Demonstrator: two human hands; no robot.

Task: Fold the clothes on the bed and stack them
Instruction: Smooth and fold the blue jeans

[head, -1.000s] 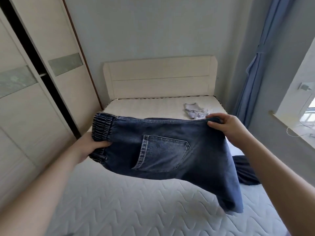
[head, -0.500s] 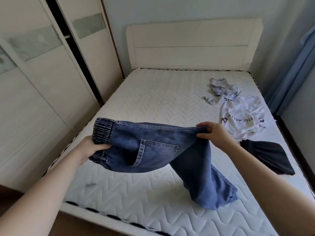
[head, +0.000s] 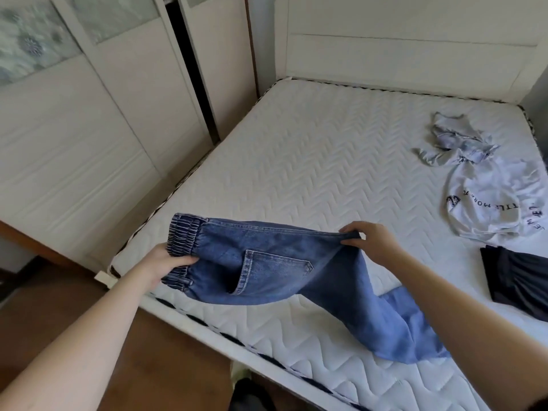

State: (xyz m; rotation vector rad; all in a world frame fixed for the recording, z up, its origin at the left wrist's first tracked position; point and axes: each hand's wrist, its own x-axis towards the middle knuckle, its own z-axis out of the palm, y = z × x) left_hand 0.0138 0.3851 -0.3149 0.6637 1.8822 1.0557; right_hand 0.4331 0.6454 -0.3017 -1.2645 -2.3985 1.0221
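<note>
Blue jeans (head: pixel 275 262), one pair, in two hands; three garments beyond.

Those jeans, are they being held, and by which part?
Yes. The left hand grips the jeans at the elastic waistband; the right hand pinches their upper folded edge. The legs trail onto the mattress.

Blue jeans (head: pixel 284 268) with an elastic waistband hung above the mattress (head: pixel 311 161), legs trailing onto it. Toward its right edge lay a crumpled grey garment (head: pixel 453 140), a white lettered shirt (head: pixel 492 209) and a dark garment (head: pixel 516 280).
</note>
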